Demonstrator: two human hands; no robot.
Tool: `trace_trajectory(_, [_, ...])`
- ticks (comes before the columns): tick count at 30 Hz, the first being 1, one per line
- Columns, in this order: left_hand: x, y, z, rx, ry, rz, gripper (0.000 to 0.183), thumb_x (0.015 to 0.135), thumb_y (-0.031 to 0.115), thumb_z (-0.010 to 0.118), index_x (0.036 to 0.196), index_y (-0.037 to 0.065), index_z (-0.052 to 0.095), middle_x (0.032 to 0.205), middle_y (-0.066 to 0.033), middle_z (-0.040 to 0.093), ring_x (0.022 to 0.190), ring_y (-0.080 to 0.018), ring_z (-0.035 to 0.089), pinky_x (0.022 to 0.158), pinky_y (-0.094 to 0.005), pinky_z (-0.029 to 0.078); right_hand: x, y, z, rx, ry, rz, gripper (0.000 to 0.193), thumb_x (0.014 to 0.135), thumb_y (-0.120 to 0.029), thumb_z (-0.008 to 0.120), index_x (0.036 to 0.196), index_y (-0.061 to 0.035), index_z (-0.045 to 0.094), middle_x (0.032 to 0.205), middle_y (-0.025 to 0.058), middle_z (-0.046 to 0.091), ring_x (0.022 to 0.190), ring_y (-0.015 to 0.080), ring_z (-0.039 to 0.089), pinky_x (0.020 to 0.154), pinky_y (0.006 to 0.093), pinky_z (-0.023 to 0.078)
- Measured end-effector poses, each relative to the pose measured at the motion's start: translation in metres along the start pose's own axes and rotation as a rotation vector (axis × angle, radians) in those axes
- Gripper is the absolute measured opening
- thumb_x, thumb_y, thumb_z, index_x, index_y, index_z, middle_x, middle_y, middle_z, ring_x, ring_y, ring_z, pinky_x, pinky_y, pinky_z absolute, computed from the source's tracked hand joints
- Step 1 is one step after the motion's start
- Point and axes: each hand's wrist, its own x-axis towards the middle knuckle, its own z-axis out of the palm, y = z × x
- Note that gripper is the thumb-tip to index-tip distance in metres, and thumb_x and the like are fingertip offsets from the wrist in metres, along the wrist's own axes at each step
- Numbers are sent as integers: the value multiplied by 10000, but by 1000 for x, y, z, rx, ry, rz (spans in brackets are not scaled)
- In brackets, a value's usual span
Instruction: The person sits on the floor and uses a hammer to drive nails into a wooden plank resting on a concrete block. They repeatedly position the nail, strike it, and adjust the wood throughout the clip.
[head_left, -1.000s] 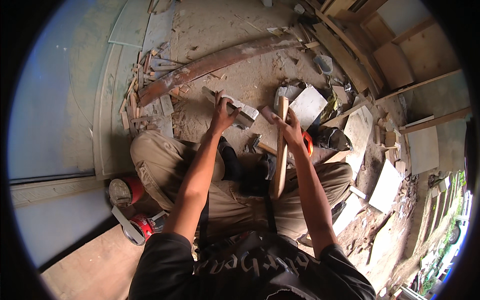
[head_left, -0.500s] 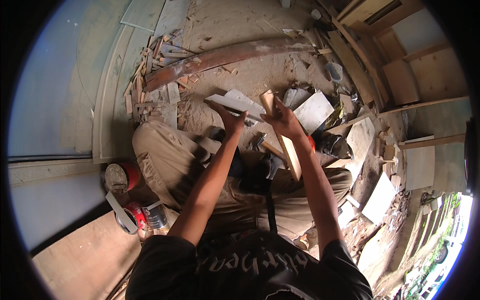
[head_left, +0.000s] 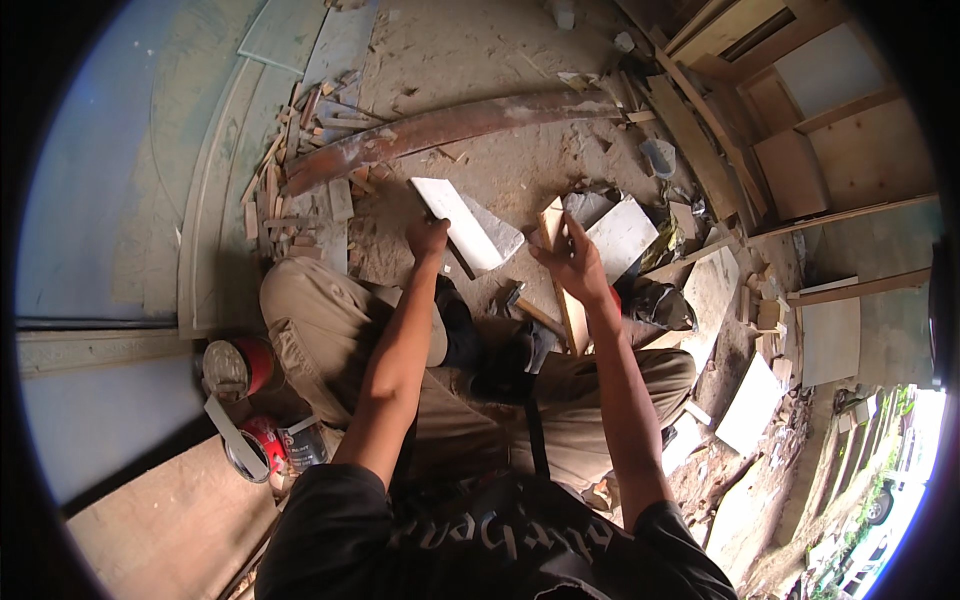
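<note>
Showing a whitish panel (head_left: 468,223), pale tan strip (head_left: 565,290), rusty brown beam (head_left: 450,125), khaki trousers (head_left: 330,330), black shirt (head_left: 480,530) bearing grey lettering, red cans (head_left: 240,365), blue-grey wall (head_left: 110,170).

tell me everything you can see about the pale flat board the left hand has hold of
The pale board is a flat, roughly rectangular offcut that looks like whitish, dusty wood or plywood with a greyer patch toward its right end. It lies tilted, running from upper left to lower right over the sawdust-strewn floor. The left hand grips its near long edge; whether its far end rests on the floor is unclear. The right hand holds a separate narrow wooden strip beside it.
</note>
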Motion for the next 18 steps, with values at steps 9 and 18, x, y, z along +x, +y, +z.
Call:
trace_trajectory(9, [25, 57, 15, 504, -430, 214, 226, 774, 205, 657, 940, 53, 677, 852, -218, 671, 830, -382, 662, 690, -442, 499, -7, 11, 12, -248, -69, -246, 773, 694, -209, 814, 1369, -57, 470, 1182, 234, 602, 1104, 424, 568, 929, 450, 475])
trace_trajectory(18, [17, 35, 21, 498, -627, 218, 510, 864, 353, 621, 1157, -62, 577, 1145, -313, 601, 1105, -436, 579, 921, -473, 469, -14, 39, 27, -333, -96, -161, 767, 727, -228, 803, 1392, -85, 448, 1235, 224, 578, 1118, 408, 564, 949, 437, 475])
